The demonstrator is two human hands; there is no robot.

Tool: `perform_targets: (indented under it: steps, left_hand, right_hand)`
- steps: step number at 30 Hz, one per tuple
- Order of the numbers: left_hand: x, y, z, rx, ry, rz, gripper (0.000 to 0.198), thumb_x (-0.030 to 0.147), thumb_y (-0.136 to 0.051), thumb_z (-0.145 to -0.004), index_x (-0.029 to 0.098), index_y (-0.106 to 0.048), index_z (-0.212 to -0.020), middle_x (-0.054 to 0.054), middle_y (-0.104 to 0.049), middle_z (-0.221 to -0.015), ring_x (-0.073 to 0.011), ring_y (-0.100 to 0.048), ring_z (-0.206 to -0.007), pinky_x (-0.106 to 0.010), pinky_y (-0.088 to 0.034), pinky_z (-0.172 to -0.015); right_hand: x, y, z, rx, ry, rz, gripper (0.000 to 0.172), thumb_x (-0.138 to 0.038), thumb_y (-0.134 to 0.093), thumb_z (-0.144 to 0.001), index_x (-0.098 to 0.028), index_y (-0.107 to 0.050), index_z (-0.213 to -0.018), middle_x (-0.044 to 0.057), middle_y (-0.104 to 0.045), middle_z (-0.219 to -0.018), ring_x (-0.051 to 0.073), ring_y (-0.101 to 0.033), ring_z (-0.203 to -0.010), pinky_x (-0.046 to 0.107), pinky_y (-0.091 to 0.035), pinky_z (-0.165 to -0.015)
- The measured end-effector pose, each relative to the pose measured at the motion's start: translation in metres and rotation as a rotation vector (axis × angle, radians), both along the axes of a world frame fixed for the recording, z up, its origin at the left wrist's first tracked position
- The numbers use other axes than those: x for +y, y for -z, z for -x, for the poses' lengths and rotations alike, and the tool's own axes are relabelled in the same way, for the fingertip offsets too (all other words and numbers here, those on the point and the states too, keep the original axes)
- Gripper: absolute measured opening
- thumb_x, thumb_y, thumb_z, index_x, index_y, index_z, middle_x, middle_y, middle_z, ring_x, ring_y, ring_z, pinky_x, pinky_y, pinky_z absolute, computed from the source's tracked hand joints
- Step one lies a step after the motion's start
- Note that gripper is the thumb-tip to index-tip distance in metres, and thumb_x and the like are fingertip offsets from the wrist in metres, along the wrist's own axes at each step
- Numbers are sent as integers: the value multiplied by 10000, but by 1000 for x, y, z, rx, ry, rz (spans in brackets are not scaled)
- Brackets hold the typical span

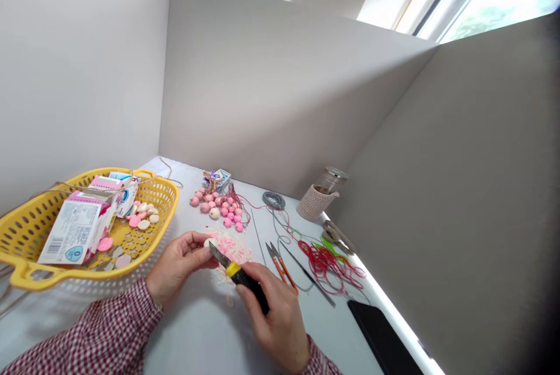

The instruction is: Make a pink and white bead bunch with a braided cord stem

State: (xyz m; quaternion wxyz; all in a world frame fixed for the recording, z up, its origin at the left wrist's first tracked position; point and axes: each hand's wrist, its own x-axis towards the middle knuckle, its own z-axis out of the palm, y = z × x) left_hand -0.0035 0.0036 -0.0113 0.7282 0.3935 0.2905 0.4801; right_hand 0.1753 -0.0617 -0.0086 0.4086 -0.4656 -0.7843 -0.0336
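My left hand [179,261] pinches a small cream-white round piece [209,242] between thumb and fingertips. My right hand [273,311] grips a utility knife [240,276] with a black handle and yellow collar; its blade tip rests against the white piece. Right beneath lies a heap of pink and white shavings [231,249] on the white table [196,328]. Farther back sits a cluster of pink and cream balls [219,207]. Both sleeves are red-and-white checked.
A yellow perforated basket [26,273] at left holds soap cartons and pink and cream pieces. Orange-handled snips [280,264], red cord [328,261], a grey cord coil [273,200], a glass jar in a knitted sleeve [321,194], scissors [339,235] and a black tablet [382,340] lie right. Grey partitions surround.
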Motion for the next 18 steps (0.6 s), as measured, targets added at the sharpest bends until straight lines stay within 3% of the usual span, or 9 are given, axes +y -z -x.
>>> perform_targets:
  steps: [8,13,18]
  left_hand:
    - [-2,-2,4,-80,6,42,311,274,-776,-606,141,-640,-853,-28,-666,-763,-134,-613,-731,-274,-487,-743]
    - [-1,-1,3,-114,32,56,338,276,-780,-604,149,-644,-885,-47,-674,-879,-154,-605,-836,-287,-478,-790]
    - [1,1,2,-104,50,36,327,303,-772,-615,148,-654,-877,-46,-679,-867,-155,-600,-825,-290,-471,-786]
  right_hand:
    - [4,6,-7,60,118,36,142,-182,-493,-826,-166,-547,-956,69,-669,-842,172,-645,-724,275,-530,-634]
    - [1,6,-3,49,4,18,205,-154,-518,-807,-161,-525,-1011,75,-661,-892,175,-638,-793,284,-526,-700]
    - [0,2,0,3,-29,-19,243,-131,-517,-795,-154,-507,-1036,90,-665,-900,184,-644,-796,299,-536,-705]
